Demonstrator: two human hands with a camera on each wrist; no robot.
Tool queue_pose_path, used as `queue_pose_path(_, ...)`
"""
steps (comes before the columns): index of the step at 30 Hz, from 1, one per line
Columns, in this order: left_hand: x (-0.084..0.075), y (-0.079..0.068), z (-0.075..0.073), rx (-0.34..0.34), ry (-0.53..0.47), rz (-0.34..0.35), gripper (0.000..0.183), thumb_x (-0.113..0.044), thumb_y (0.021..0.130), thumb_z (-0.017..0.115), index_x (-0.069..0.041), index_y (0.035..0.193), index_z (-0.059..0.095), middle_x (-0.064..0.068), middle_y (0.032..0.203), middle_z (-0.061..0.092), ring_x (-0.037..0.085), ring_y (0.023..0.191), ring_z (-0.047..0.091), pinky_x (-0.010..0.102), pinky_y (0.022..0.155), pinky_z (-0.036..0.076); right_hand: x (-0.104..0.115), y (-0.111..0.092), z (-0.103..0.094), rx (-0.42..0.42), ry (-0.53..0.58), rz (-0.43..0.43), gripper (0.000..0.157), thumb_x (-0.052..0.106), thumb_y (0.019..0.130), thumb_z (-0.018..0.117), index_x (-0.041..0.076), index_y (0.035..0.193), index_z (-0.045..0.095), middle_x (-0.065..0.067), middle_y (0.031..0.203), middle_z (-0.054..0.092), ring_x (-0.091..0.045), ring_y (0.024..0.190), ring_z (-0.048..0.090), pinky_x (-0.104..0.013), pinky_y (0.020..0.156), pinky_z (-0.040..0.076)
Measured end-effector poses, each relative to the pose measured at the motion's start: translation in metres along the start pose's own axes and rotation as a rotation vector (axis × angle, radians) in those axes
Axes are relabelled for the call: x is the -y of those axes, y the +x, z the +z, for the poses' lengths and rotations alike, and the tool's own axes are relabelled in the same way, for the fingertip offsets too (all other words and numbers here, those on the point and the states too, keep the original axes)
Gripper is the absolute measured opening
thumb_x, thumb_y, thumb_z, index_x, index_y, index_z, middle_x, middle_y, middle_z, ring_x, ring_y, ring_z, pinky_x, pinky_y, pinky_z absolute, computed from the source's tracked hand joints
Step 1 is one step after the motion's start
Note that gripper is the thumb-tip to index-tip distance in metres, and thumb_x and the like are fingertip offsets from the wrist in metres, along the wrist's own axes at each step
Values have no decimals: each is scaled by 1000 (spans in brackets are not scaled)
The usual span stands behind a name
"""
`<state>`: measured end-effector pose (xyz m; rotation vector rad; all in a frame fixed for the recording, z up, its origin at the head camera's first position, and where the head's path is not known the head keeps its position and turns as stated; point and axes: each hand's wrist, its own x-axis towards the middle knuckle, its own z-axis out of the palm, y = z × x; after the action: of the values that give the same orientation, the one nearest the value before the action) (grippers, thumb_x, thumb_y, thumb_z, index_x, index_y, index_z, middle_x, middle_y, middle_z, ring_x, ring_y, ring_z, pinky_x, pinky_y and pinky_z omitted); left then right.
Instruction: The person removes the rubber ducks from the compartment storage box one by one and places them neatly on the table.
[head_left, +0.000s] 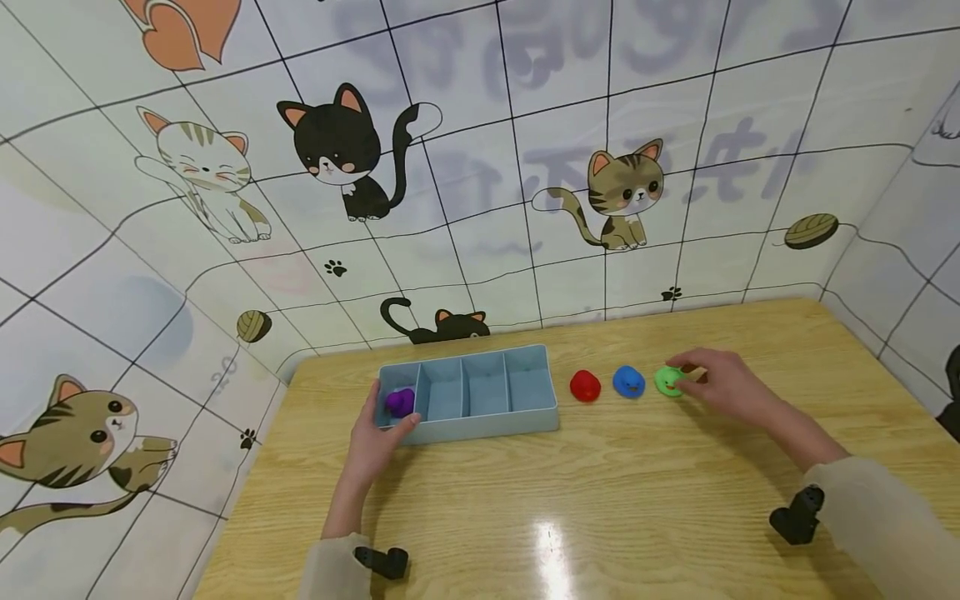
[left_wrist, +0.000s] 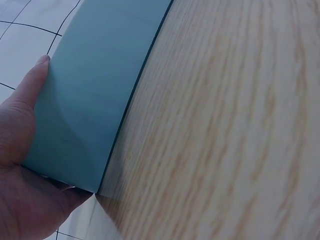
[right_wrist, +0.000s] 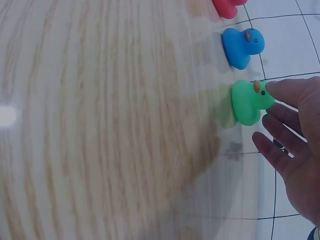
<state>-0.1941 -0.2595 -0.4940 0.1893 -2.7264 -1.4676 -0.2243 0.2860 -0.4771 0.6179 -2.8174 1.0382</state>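
The left hand [head_left: 371, 442] grips the tray [head_left: 487, 425] at its left end, where what looks like a purple duck [head_left: 400, 403] lies, while the right hand [head_left: 726, 385] pinches the green duck [right_wrist: 245, 104] on the table [head_left: 637, 500], right of the blue duck [head_left: 628, 382].

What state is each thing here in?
Box: open-topped, leftmost compartment occupied
Purple toy: inside that compartment
Red toy: outside the box, on the table
Blue duck: upright on the table
Green duck: upright
Left hand: holding the box's left end
Right hand: at the green duck; grip unclear
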Motion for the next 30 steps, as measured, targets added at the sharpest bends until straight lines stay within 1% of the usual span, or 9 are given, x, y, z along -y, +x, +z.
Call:
queue_pose_path(3, -1, 0, 0, 1, -1, -1, 104, -36, 89, 82, -10, 165, 16, 23, 167, 20, 43, 153, 17, 59, 121, 19, -1, 2, 3, 16, -2, 21, 30, -1, 92, 72, -11, 121, 67, -24, 111, 70, -39, 98, 67, -37, 72, 58)
queue_pose_path(6, -1, 0, 0, 0, 1, 3, 103, -35, 89, 82, -10, 165, 16, 23, 167, 21, 42, 153, 18, 58, 121, 20, 0, 2, 4, 27, -5, 35, 30, -2, 94, 70, -12, 121, 66, -25, 110, 70, -39, 98, 67, -42, 74, 59)
queue_pose_path(10, 0, 0, -1, 0, 1, 8, 103, -35, 90, 82, -11, 165, 16, 22, 167, 21, 41, 153, 18, 57, 121, 21, 0, 3, 4, 38, 2, 24, 29, -5, 93, 69, -13, 122, 65, -28, 114, 68, -42, 99, 67, -48, 76, 59)
queue_pose_path(16, 0, 0, -1, 5, 0, 2, 104, -36, 90, 82, -11, 166, 15, 21, 167, 20, 41, 153, 17, 58, 121, 21, -4, 3, 2, 45, 6, -7, 29, -11, 92, 67, -14, 121, 65, -30, 116, 67, -45, 102, 66, -50, 78, 59)
queue_pose_path(21, -1, 1, -1, 6, -1, 1, 104, -36, 90, 81, -11, 166, 15, 21, 168, 19, 41, 153, 17, 58, 121, 21, -5, 3, 0, 46, 1, -10, 31, -11, 92, 66, -14, 123, 64, -31, 117, 66, -45, 103, 66, -49, 78, 59)
queue_pose_path(25, -1, 1, 0, 5, 1, 10, 104, -36, 90, 81, -10, 165, 15, 22, 167, 19, 42, 153, 17, 57, 121, 21, -2, 2, -2, 33, 22, -12, 43, -8, 92, 69, -13, 132, 58, -32, 126, 62, -47, 108, 63, -51, 80, 58)
queue_pose_path(28, -1, 0, 0, 5, 6, 13, 104, -37, 90, 81, -9, 165, 15, 22, 167, 19, 42, 153, 17, 58, 121, 20, 3, 4, -5, 6, 21, -33, 54, -8, 90, 72, -10, 140, 53, -32, 133, 59, -48, 112, 61, -56, 84, 56)
queue_pose_path(30, 0, 0, 0, 6, 7, 11, 104, -38, 90, 81, -9, 165, 15, 22, 168, 19, 42, 153, 16, 58, 121, 20, 9, 7, -7, -5, 10, -59, 56, -8, 90, 73, -9, 141, 51, -31, 133, 59, -48, 113, 60, -57, 85, 55)
